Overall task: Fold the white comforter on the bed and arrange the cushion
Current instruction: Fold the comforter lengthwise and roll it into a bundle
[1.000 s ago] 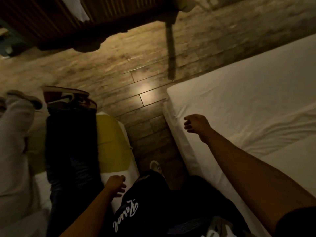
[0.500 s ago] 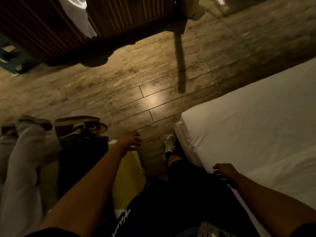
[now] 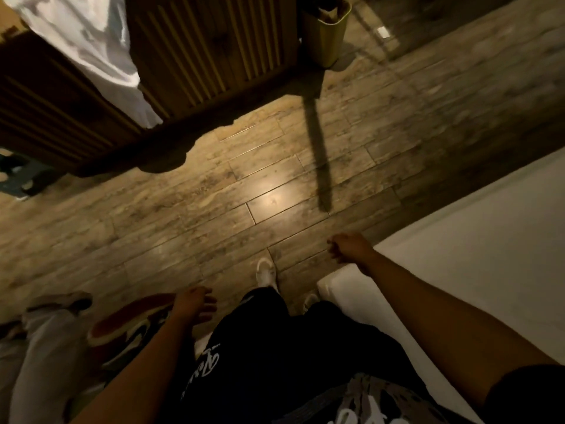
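My left hand (image 3: 195, 304) has dropped back beside my leg, fingers spread and empty; my right hand (image 3: 348, 247), loosely curled on nothing, has swung off the bed (image 3: 477, 270) over the floor (image 3: 214, 209), so I judge no fold started, comforter and cushion unidentifiable.

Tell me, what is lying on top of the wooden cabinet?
A white cloth hangs down the front of the wooden cabinet. The cabinet's top is out of frame, so what the cloth rests on is unseen.
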Motion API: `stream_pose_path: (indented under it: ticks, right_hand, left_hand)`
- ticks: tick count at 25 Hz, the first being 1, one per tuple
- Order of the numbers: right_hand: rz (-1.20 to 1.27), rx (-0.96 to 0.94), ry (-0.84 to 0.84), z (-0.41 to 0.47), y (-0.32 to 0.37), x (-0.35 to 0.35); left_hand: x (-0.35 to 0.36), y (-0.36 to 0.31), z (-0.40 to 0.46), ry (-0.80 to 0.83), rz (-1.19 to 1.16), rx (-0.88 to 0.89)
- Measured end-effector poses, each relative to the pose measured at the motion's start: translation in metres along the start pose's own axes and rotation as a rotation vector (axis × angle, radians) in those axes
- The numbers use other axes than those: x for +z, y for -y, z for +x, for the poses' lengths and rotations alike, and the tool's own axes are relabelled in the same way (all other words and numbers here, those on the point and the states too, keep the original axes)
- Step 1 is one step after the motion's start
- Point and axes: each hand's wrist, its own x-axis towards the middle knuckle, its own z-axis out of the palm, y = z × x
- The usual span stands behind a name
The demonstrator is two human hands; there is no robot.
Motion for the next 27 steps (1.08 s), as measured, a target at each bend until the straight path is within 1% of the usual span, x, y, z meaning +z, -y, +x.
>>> stream_pose_path:
  ticks: [3, 5, 8, 11, 13, 15, 17, 19, 22, 23, 25, 27]
  right_hand:
    - [0.014, -0.132, -0.015, 0.029, 0.075, 0.002]
    - [0.030, -0.156, -0.064, 0.051, 0.112, 0.001]
    - [0.091, -0.073, -0.148, 0.069, 0.134, -0.012]
    - [0.210, 0.106, -0.190, 0.078, 0.116, -0.032]
    - [0.296, 0.243, -0.281, 0.079, 0.090, -0.049]
    - [0.401, 0.372, -0.344, 0.075, 0.062, -0.065]
    - [0.507, 0.513, -0.349, 0.068, 0.036, -0.081]
    - [0.586, 0.595, -0.327, 0.070, 0.021, -0.100]
    - [0.696, 0.615, -0.347, 0.089, 0.024, -0.148]
    - [0.739, 0.607, -0.361, 0.097, 0.031, -0.167]
    - [0.827, 0.557, -0.357, 0.110, 0.054, -0.210]
    - [0.834, 0.481, -0.344, 0.128, 0.082, -0.256]
  left_hand:
    - [-0.009, -0.048, 0.020, 0.064, 0.061, -0.039]
    - [-0.009, -0.097, 0.042, 0.085, 0.136, -0.015]
    - [0.008, -0.187, 0.065, 0.149, 0.320, 0.072]
    - [0.043, -0.275, 0.067, 0.258, 0.523, 0.200]
    - [0.081, -0.335, 0.062, 0.303, 0.599, 0.261]
    - [0.129, -0.394, 0.053, 0.343, 0.626, 0.303]
    - [0.190, -0.450, 0.037, 0.373, 0.638, 0.353]
    - [0.250, -0.497, 0.016, 0.425, 0.646, 0.425]
    - [0.334, -0.551, -0.009, 0.484, 0.689, 0.529]
    - [0.356, -0.564, -0.014, 0.481, 0.725, 0.531]
    - [0.392, -0.582, -0.025, 0.450, 0.816, 0.474]
    - [0.415, -0.596, -0.032, 0.428, 0.891, 0.442]
